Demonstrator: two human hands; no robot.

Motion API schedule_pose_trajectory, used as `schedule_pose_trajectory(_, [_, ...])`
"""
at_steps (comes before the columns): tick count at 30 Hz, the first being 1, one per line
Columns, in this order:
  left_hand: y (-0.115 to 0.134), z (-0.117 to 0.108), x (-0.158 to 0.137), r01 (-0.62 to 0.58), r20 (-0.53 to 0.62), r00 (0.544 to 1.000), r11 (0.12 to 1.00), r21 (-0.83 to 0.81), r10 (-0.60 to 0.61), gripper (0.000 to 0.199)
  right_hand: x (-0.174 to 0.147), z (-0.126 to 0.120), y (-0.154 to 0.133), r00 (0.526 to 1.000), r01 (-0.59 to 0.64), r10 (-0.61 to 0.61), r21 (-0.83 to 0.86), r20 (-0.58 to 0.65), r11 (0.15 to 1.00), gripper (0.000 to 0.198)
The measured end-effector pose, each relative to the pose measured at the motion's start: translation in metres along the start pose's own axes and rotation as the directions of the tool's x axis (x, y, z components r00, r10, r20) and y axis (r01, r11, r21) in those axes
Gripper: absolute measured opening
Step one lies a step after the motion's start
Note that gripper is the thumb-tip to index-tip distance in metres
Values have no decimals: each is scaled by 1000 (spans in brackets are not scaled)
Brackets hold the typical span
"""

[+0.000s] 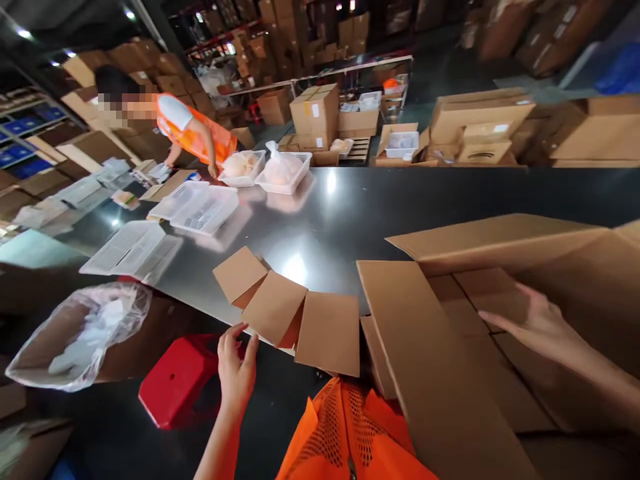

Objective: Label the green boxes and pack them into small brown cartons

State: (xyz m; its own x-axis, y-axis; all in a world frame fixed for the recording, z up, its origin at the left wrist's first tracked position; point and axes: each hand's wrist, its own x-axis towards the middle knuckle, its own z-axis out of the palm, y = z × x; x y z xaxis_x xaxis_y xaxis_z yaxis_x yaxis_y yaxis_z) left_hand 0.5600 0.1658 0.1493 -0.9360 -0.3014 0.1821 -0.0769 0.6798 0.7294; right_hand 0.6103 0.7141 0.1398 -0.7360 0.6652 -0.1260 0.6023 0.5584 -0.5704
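Observation:
Three small brown cardboard boxes, the left [240,272], middle [275,300] and right one [330,330], stand in a row at the near table edge. My left hand [237,367] is just in front of the middle box, thumb and fingers apart, with nothing in it; whether a fingertip touches the box I cannot tell. On the right stands a large open carton [450,373], its flaps spread. Inside, small brown boxes [520,370] lie close together with dark gaps between them. My right hand [543,323] reaches in over them, thumb and fingers spread, holding nothing visible.
White plastic baskets [285,183] and basket lids [123,248] lie on the dark shiny table [340,227]. A co-worker in an orange vest [200,137] bends over its far left end. Below sit a red stool [173,383] and a bag-lined bin [100,340]. Cartons [317,113] fill the background.

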Motion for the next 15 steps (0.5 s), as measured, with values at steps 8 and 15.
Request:
schedule_pose_trajectory(8, [-35, 20, 11, 96, -98, 990, 992, -84, -104, 51, -133, 46, -206, 775, 445, -582, 440, 248, 780, 83])
schedule_pose_trajectory(15, [-10, 45, -66, -9, 496, 836, 909, -417, 236, 36, -172, 105, -238, 821, 44, -78, 73, 566, 996, 89])
